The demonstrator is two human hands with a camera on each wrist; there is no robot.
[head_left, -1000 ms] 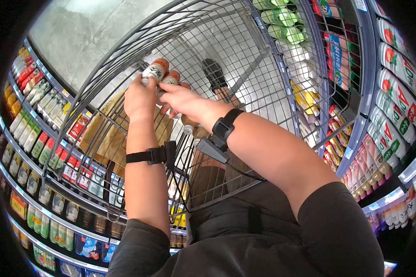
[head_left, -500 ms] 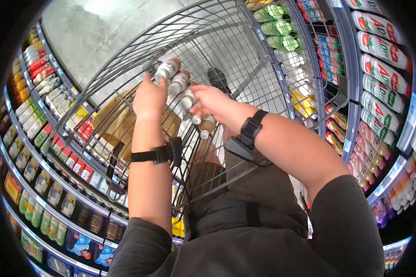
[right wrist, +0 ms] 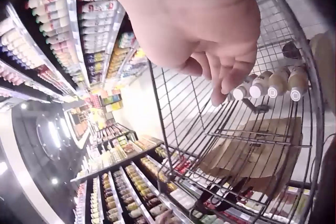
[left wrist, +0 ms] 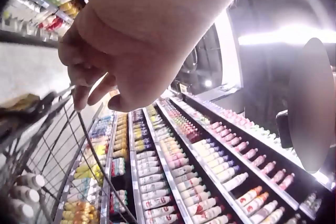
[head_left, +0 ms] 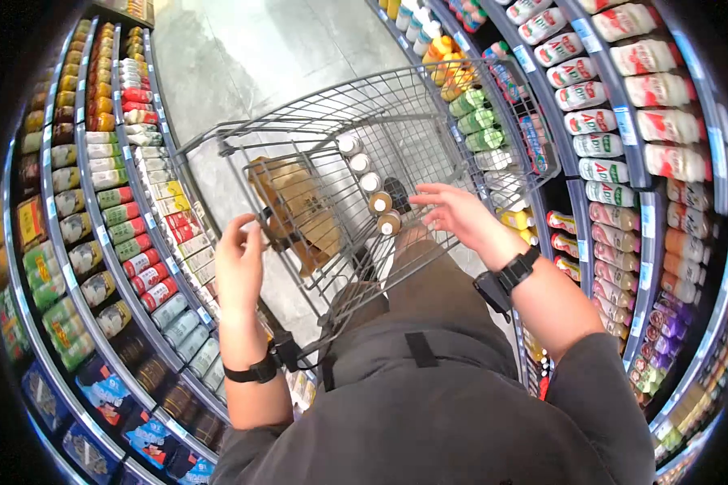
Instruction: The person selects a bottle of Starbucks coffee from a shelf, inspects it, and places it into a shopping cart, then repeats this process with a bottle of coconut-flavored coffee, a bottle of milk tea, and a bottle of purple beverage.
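Note:
Several capped bottles [head_left: 370, 182] stand in a row inside the wire shopping cart [head_left: 332, 283], beside a brown paper bag [head_left: 299, 206]. My left hand [head_left: 240, 259] is raised outside the cart's left side, fingers loosely bent and holding nothing. Over the right part of the cart hovers my right hand [head_left: 457, 217], fingers spread and empty, apart from the bottles. The right wrist view has the same bottles [right wrist: 278, 83] past the fingertips of the right hand [right wrist: 218, 50]. In the left wrist view the left hand [left wrist: 121, 61] hangs near the cart's rim.
Shelves of bottles and cartons [head_left: 150, 267] run along the left. More shelves with rows of white bottles [head_left: 582, 97] line the right side. Grey floor [head_left: 210, 73] stretches beyond the cart between them.
Both hands have come away from the bottles and moved apart, left hand to the left, right hand to the right. The bottles now stand in a row, and more of the aisle shows.

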